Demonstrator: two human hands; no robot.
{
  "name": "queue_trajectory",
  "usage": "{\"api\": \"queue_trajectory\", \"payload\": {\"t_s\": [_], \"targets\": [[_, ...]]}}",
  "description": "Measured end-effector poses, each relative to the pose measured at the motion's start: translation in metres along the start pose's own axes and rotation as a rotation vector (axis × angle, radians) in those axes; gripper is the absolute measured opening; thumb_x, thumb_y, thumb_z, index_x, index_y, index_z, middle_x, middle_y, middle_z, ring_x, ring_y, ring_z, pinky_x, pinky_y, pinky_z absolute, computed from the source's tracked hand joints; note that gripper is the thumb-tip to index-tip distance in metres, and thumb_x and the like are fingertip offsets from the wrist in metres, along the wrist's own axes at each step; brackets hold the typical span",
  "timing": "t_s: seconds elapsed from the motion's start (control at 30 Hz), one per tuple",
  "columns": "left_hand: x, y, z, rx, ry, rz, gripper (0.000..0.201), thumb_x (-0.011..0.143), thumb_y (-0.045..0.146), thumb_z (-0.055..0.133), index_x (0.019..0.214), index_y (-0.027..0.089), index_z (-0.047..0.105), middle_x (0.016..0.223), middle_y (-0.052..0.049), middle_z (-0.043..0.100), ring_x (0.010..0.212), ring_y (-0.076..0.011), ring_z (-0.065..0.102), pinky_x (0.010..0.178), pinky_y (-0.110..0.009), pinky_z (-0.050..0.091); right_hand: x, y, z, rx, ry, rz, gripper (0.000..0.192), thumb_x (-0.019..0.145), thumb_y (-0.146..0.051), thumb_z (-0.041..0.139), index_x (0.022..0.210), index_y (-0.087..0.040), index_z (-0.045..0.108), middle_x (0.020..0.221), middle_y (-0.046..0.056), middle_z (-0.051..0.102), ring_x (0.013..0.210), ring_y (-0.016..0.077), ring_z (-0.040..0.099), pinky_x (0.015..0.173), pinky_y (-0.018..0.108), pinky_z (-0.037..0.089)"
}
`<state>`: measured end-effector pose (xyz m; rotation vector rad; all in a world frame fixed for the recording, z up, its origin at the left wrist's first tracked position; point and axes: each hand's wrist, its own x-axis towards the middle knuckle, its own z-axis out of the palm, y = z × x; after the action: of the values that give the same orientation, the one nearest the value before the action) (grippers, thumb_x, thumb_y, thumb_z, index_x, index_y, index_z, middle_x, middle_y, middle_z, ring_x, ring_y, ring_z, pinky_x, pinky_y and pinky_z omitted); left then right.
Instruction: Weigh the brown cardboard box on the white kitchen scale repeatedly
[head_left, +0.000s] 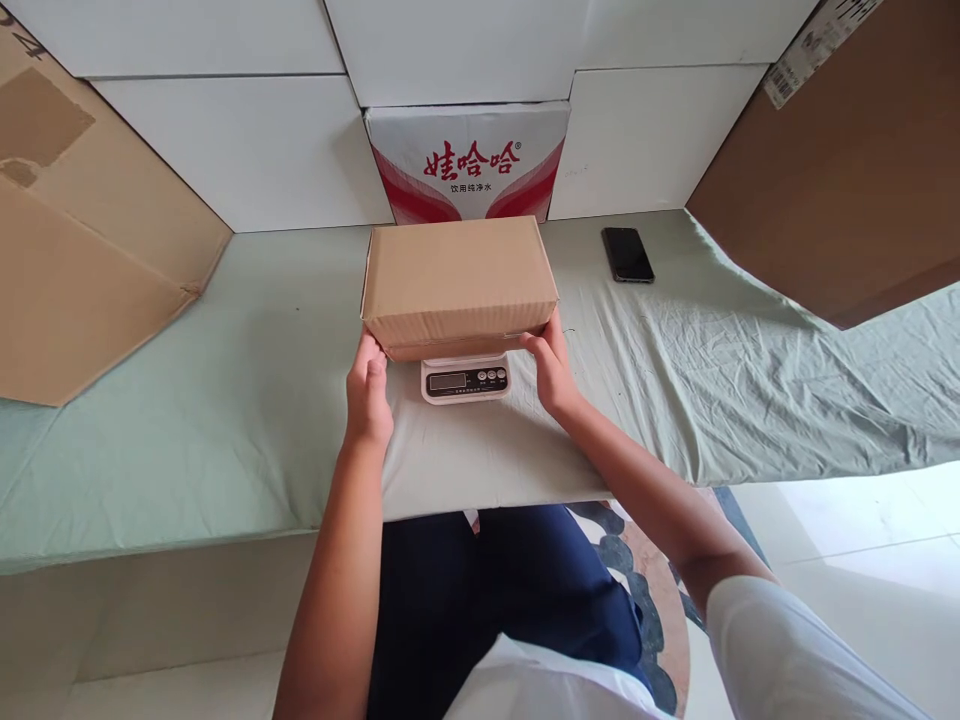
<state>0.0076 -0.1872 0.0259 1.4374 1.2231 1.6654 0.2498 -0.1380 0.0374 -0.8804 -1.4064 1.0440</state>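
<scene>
Between my two hands is a closed brown cardboard box (461,270), gripped at its near lower corners. My left hand (369,390) holds the left corner, its thumb on the near side. At the right corner is my right hand (551,370), thumb along the near face and fingers out of sight under or behind the box. A white kitchen scale (465,392) lies beneath the box's near edge. Its display and buttons show, while its weighing plate is hidden. Whether the box rests on the scale or hovers just over it, I cannot tell.
A black phone (628,254) lies on the green cloth (300,420) to the right. Large cardboard sheets stand at left (97,230) and right (832,170). Behind the box is a white and red printed carton (469,160), set among white panels (240,150).
</scene>
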Motion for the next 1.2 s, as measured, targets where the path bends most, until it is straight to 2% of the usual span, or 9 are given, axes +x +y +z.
{"api": "queue_trajectory", "payload": {"t_s": [0.17, 0.43, 0.53, 0.63, 0.7, 0.8, 0.97, 1.1, 1.2], "targets": [[0.001, -0.001, 0.0, -0.002, 0.002, -0.017, 0.08, 0.089, 0.08, 0.044, 0.148, 0.028, 0.056, 0.159, -0.01, 0.055, 0.155, -0.0325, 0.043, 0.126, -0.044, 0.038, 0.0, 0.002, 0.002, -0.009, 0.031, 0.036, 0.053, 0.084, -0.037, 0.051, 0.137, -0.036, 0.047, 0.137, 0.004, 0.054, 0.127, 0.0285, 0.049, 0.117, 0.054, 0.046], [0.002, 0.0, 0.001, -0.008, -0.016, 0.001, 0.079, 0.09, 0.078, 0.044, 0.151, 0.028, 0.054, 0.16, -0.01, 0.055, 0.154, -0.0323, 0.045, 0.126, -0.044, 0.039, 0.0, 0.0, 0.001, -0.025, 0.017, 0.04, 0.056, 0.086, -0.041, 0.05, 0.142, -0.036, 0.044, 0.141, 0.004, 0.053, 0.13, 0.0288, 0.048, 0.12, 0.054, 0.044], [0.002, -0.002, -0.003, -0.005, -0.015, 0.031, 0.078, 0.092, 0.076, 0.044, 0.157, 0.032, 0.047, 0.168, -0.007, 0.044, 0.16, -0.0297, 0.035, 0.131, -0.043, 0.032, 0.001, 0.002, -0.001, -0.001, 0.027, 0.044, 0.059, 0.086, -0.042, 0.05, 0.144, -0.037, 0.042, 0.149, 0.003, 0.05, 0.141, 0.0297, 0.044, 0.125, 0.057, 0.039], [0.004, -0.005, -0.011, -0.002, 0.065, 0.068, 0.081, 0.092, 0.077, 0.042, 0.162, 0.036, 0.036, 0.176, -0.003, 0.027, 0.165, -0.0254, 0.019, 0.135, -0.042, 0.02, 0.003, 0.005, -0.005, 0.038, 0.103, 0.033, 0.065, 0.086, -0.042, 0.049, 0.149, -0.038, 0.036, 0.164, -0.001, 0.039, 0.155, 0.0292, 0.032, 0.132, 0.059, 0.028], [0.005, -0.006, -0.014, -0.004, 0.101, 0.065, 0.082, 0.092, 0.079, 0.038, 0.162, 0.036, 0.035, 0.177, -0.002, 0.024, 0.165, -0.0246, 0.018, 0.135, -0.043, 0.02, 0.005, 0.006, -0.008, 0.048, 0.125, 0.042, 0.068, 0.086, -0.042, 0.049, 0.151, -0.038, 0.032, 0.168, -0.001, 0.034, 0.16, 0.0283, 0.027, 0.133, 0.058, 0.026], [0.005, -0.006, -0.013, -0.028, 0.062, 0.018, 0.083, 0.092, 0.079, 0.04, 0.161, 0.033, 0.038, 0.175, -0.005, 0.03, 0.164, -0.0259, 0.023, 0.134, -0.042, 0.023, 0.006, 0.005, -0.007, 0.044, 0.091, 0.058, 0.067, 0.086, -0.041, 0.047, 0.151, -0.036, 0.035, 0.166, 0.0, 0.039, 0.157, 0.0282, 0.033, 0.132, 0.057, 0.031], [0.002, -0.003, -0.005, -0.047, 0.012, -0.049, 0.078, 0.091, 0.077, 0.046, 0.153, 0.03, 0.052, 0.165, -0.009, 0.048, 0.159, -0.0297, 0.037, 0.131, -0.042, 0.032, 0.0, 0.001, 0.002, 0.049, 0.027, 0.042, 0.061, 0.083, -0.036, 0.048, 0.145, -0.035, 0.044, 0.153, 0.002, 0.053, 0.142, 0.0289, 0.048, 0.125, 0.055, 0.041], [0.004, 0.005, -0.003, -0.082, -0.015, -0.042, 0.076, 0.09, 0.077, 0.048, 0.148, 0.03, 0.057, 0.158, -0.009, 0.056, 0.154, -0.0318, 0.045, 0.127, -0.044, 0.037, -0.004, -0.002, 0.008, -0.015, 0.024, -0.005, 0.066, 0.085, -0.04, 0.052, 0.149, -0.036, 0.038, 0.153, 0.004, 0.05, 0.139, 0.0297, 0.048, 0.124, 0.055, 0.042], [0.02, 0.012, 0.0, -0.105, -0.026, -0.008, 0.077, 0.089, 0.077, 0.049, 0.149, 0.03, 0.056, 0.158, -0.008, 0.055, 0.156, -0.0318, 0.041, 0.129, -0.046, 0.034, 0.011, -0.007, 0.009, -0.032, 0.034, -0.059, 0.067, 0.087, -0.047, 0.051, 0.151, -0.036, 0.035, 0.154, 0.004, 0.048, 0.141, 0.0307, 0.047, 0.125, 0.056, 0.04]]}}
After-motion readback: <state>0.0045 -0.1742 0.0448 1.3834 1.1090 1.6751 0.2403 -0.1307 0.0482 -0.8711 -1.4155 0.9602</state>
